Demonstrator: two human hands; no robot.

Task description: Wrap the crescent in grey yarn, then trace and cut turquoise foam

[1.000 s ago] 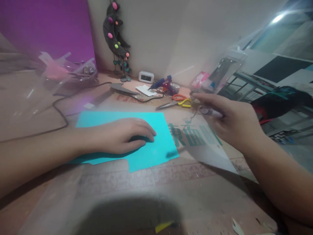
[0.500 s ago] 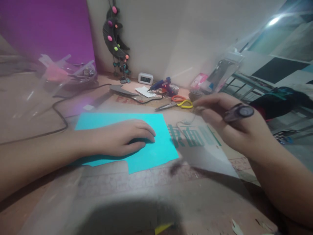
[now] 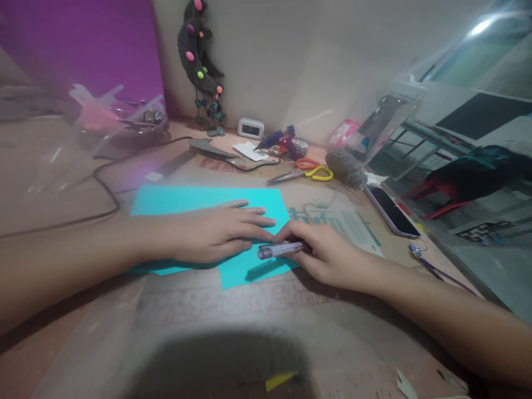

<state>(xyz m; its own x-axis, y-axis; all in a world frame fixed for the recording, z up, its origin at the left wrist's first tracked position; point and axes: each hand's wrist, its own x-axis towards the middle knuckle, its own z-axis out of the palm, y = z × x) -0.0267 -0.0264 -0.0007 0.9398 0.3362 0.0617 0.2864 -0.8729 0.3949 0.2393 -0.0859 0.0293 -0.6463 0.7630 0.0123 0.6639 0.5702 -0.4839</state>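
Observation:
A turquoise sheet of paper (image 3: 208,195) with a notch cut from its near edge lies on the table. My left hand (image 3: 216,230) rests flat across it, fingers stretched out toward the right. At the sheet's right side, my right hand (image 3: 324,249) is closed around a clear-barrelled pen (image 3: 282,249), whose capless-looking end points left over the paper. Fingertips of both hands nearly meet there, close to the paper's right edge. Whether the pen's tip is exposed cannot be made out.
Behind the paper lie yellow-and-orange-handled scissors (image 3: 305,173), a blue glue gun (image 3: 280,138), a white digital clock (image 3: 250,128) and grey yarn (image 3: 347,166). A phone (image 3: 393,210) sits at the table's right edge. A black cord (image 3: 106,194) runs along the left.
My right hand has come down and left from above the table to the paper's right edge, still holding the pen. The left hand's fingers have spread and straightened on the sheet.

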